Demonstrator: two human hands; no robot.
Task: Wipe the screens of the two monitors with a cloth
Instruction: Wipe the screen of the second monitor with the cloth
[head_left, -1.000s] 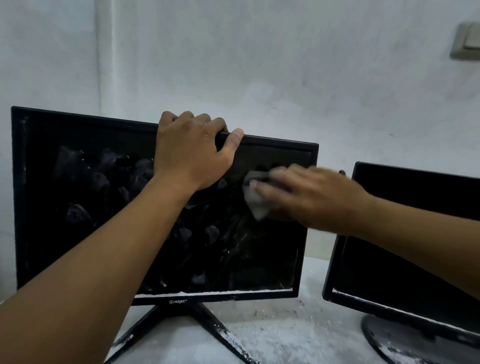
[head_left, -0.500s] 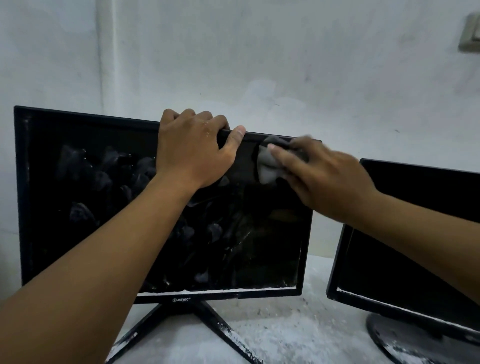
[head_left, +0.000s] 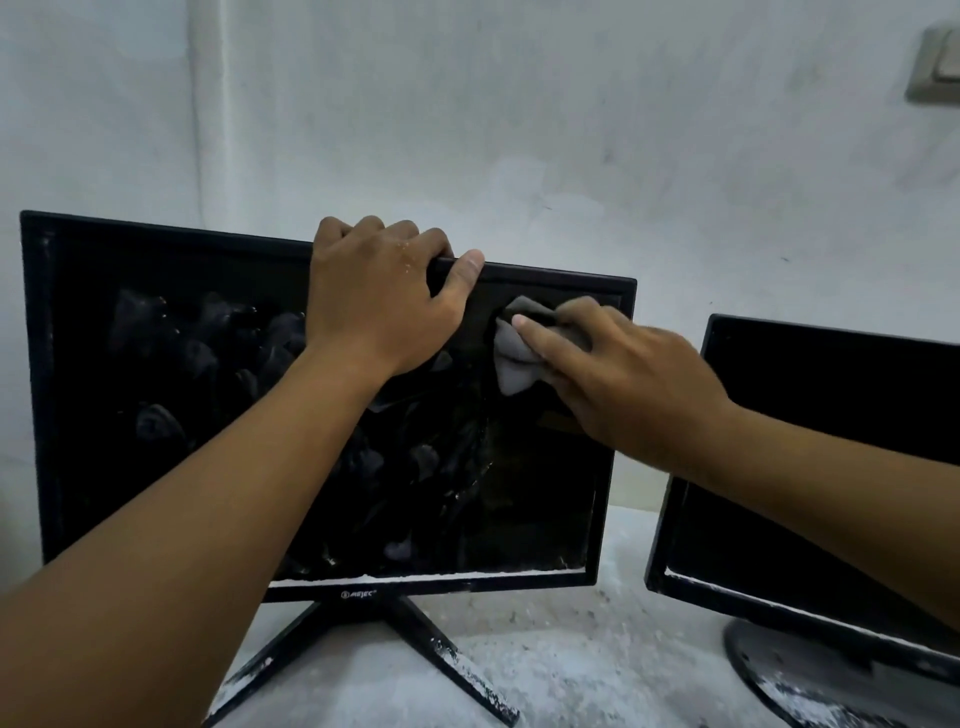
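Note:
Two black monitors stand on a dusty white surface. The left monitor (head_left: 156, 395) has a smeared, blotchy screen and a cross-shaped stand. My left hand (head_left: 379, 301) grips its top edge, fingers over the back and thumb on the front bezel. My right hand (head_left: 623, 374) presses a small grey cloth (head_left: 511, 358) against the upper right part of that screen. The right monitor (head_left: 810, 415) sits on a round base, partly hidden behind my right forearm; nothing touches its screen.
A white plastered wall (head_left: 519, 130) rises right behind both monitors. A light switch (head_left: 937, 67) is fixed to the wall at the top right. The dusty tabletop (head_left: 571, 670) shows between and in front of the stands.
My right hand moved the cloth up from mid-screen to the top bezel, then back down a little onto the upper right of the screen. My left hand kept its grip.

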